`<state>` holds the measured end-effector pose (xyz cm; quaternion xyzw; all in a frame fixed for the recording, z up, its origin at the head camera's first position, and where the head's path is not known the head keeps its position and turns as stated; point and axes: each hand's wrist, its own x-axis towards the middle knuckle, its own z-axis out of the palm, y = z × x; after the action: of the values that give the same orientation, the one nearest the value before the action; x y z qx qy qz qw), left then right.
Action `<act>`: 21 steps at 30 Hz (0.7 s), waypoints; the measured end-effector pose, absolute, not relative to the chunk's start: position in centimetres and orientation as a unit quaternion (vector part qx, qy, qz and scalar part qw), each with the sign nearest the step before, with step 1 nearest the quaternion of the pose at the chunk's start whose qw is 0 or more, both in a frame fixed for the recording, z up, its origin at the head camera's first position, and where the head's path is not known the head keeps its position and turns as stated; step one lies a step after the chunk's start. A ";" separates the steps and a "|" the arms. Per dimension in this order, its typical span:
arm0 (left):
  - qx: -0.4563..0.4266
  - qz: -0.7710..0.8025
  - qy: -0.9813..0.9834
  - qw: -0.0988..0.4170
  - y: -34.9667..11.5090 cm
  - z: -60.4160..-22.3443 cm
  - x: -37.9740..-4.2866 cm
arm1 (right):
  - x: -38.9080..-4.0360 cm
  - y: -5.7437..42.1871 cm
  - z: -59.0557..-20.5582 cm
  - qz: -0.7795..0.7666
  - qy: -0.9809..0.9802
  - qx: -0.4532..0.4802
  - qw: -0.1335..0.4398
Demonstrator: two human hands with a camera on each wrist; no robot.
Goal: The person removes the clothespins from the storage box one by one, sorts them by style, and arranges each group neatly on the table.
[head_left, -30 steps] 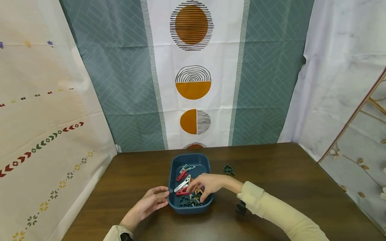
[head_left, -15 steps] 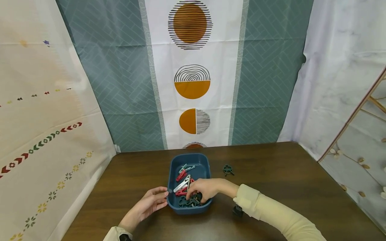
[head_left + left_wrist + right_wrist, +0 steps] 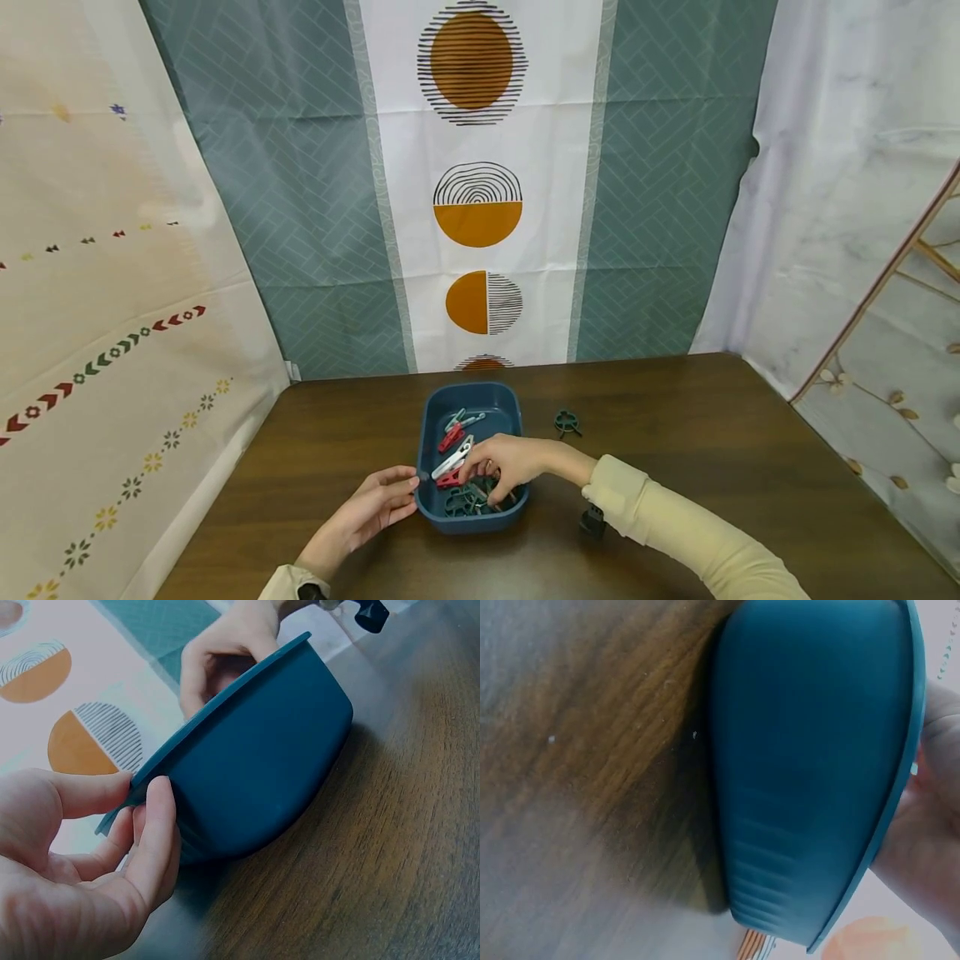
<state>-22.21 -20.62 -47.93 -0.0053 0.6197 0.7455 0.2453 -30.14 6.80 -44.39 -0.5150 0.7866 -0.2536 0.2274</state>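
Note:
In the head view, a blue plastic bin stands on the table. My left hand grips its left rim, the thumb on the edge and the fingers against the outer wall, as the left wrist view also shows. My right hand reaches into the bin's near half. Its thumb and index finger are apart, bent down over a pile of dark green clips. A white clothespin and a red clothespin lie beside its fingertips. The bin wall hides the right fingers in the right wrist view.
Farther back in the bin lie another red clothespin and pale green clips. A dark green clip sits on the brown table right of the bin. Patterned cloths hang behind and at both sides.
My right hand first closed lower over the green clips, then lifted slightly with thumb and fingers spreading apart. My left hand has stayed on the bin's rim.

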 end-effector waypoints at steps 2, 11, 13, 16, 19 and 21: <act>-0.006 0.746 0.619 0.246 -20.7 -47.9 -22.2 | -30.2 6.9 -44.2 -0.276 0.786 -0.503 0.232; -0.006 0.748 0.617 0.245 -20.8 -48.0 -22.1 | -30.4 6.3 -44.5 -0.236 0.793 -0.511 0.234; -0.004 0.748 0.617 0.245 -20.8 -48.0 -22.1 | -30.5 6.1 -44.6 -0.220 0.796 -0.517 0.227; -0.002 0.748 0.617 0.245 -20.7 -48.0 -22.1 | -30.6 5.7 -44.8 -0.209 0.801 -0.522 0.207; 0.000 0.748 0.617 0.244 -20.7 -48.0 -22.2 | -30.7 5.4 -45.0 -0.214 0.811 -0.513 0.183; 0.001 0.749 0.616 0.245 -20.7 -48.0 -22.2 | -30.7 5.3 -45.1 -0.228 0.820 -0.494 0.176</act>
<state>-22.21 -20.69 -47.97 0.0005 0.6157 0.7489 0.2450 -30.69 5.29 -45.06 -0.4942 0.8202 -0.2283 0.1759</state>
